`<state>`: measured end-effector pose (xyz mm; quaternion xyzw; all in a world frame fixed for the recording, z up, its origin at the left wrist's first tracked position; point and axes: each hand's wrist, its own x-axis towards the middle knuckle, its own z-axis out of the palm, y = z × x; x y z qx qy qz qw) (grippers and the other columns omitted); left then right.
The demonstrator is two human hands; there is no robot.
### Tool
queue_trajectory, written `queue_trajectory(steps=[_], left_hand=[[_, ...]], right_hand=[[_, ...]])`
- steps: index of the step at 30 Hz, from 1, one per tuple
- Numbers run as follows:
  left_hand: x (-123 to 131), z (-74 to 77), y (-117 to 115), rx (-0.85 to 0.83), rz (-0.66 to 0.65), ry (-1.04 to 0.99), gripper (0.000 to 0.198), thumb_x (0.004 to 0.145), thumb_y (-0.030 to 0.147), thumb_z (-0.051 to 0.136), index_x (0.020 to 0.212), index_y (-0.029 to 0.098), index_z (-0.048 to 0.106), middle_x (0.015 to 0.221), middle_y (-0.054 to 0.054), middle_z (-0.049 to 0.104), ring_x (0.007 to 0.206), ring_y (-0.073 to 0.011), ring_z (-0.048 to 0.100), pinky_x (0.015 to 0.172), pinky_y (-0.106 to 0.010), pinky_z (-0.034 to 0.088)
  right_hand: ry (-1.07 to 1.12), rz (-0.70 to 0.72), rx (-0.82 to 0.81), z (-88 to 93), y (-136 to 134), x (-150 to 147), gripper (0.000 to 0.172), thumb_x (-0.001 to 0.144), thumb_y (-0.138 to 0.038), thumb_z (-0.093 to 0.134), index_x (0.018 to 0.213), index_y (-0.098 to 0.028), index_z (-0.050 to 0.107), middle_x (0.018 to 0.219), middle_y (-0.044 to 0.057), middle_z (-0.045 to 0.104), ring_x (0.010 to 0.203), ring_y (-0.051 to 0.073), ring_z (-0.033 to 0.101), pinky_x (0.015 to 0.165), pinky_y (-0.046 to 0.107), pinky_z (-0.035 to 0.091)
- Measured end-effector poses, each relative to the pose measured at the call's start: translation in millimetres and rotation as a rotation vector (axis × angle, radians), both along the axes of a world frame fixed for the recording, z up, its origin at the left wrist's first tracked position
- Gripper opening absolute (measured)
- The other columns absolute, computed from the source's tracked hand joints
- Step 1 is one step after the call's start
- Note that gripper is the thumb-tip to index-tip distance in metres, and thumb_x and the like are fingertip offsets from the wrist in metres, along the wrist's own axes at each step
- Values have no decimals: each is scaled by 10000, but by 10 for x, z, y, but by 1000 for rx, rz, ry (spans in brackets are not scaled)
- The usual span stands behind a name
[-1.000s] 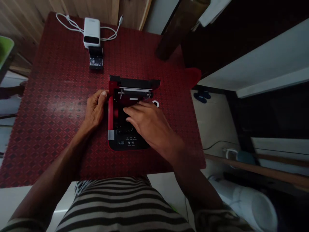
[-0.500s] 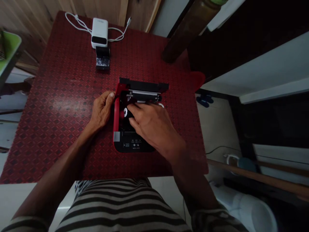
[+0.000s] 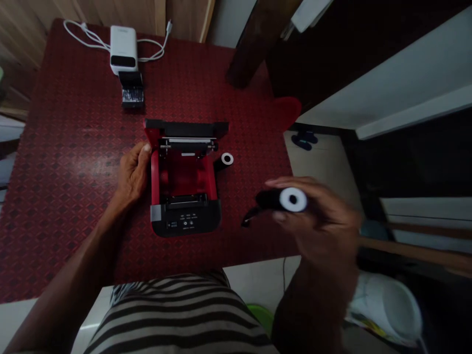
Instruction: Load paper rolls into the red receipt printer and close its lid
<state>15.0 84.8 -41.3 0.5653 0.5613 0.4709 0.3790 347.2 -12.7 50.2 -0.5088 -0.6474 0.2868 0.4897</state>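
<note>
Worktop (image 3: 84, 196), covered in a red diamond pattern, carries a red-and-black machine (image 3: 186, 179) whose lid (image 3: 188, 129) stands raised at the far side. Its red bay lies bare between the side walls, with a black button panel (image 3: 186, 221) along the near edge and a grey patch (image 3: 156, 213) at that panel's left corner.

Right of the machine, and clear of it, the right hand (image 3: 326, 211) is raised, its fingers clasped around a black roll (image 3: 283, 198). The roll's white-ringed end faces the wearer, and a loose dark strip (image 3: 250, 215) trails from its left side. The left hand (image 3: 133, 172) rests against the machine's left side, thumb up by the lid's lower corner; whether its fingers grip or merely touch cannot be told.

A second black roll (image 3: 221, 163), also with a white-ringed end, sits just beside the machine's right wall. Farther back on the left are a white device (image 3: 124, 46), a white cable (image 3: 153, 58) beside it, and a small black case (image 3: 132, 91), opened, directly in front.
</note>
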Motion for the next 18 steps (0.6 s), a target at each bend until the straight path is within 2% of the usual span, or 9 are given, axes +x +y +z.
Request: queue_trajectory(steps=[4, 7, 9, 13, 18], left_hand=[[16, 34, -5, 15, -15, 2, 677, 1069, 846, 585, 760, 244, 579, 733, -5, 446, 706, -178, 370, 686, -366, 308], [22, 51, -10, 17, -14, 6, 678, 1083, 833, 586, 766, 233, 579, 722, 5, 408, 701, -159, 344, 687, -360, 293], [26, 63, -15, 13, -12, 5, 684, 1086, 830, 587, 760, 229, 567, 721, 5, 398, 703, -154, 343, 682, -362, 279], [45, 97, -26, -6, -5, -2, 712, 1074, 861, 579, 745, 231, 544, 710, 4, 393, 680, -149, 314, 656, -364, 252], [55, 116, -27, -5, -9, 0, 712, 1058, 879, 591, 748, 240, 553, 684, 2, 377, 689, -162, 325, 663, -370, 261]], right_hand=[[-73, 30, -226, -452, -94, -11, 321, 922, -249, 906, 1235, -312, 880, 1222, 44, 909, 1130, 261, 872, 1030, 459, 719], [-105, 58, -283, -712, -87, -140, 348, 928, -216, 827, 1263, -299, 876, 1258, 49, 915, 1155, 257, 881, 1069, 466, 710], [-138, 92, -270, -819, -56, -220, 401, 906, -155, 782, 1267, -300, 877, 1264, 46, 918, 1153, 251, 885, 1059, 459, 714], [-150, 147, -227, -894, -18, -291, 436, 916, -120, 733, 1298, -282, 866, 1288, 58, 914, 1168, 246, 885, 1046, 456, 719], [-174, 195, -274, -799, -81, -166, 536, 957, -155, 726, 1473, -284, 794, 1454, 86, 858, 1277, 257, 856, 1121, 499, 699]])
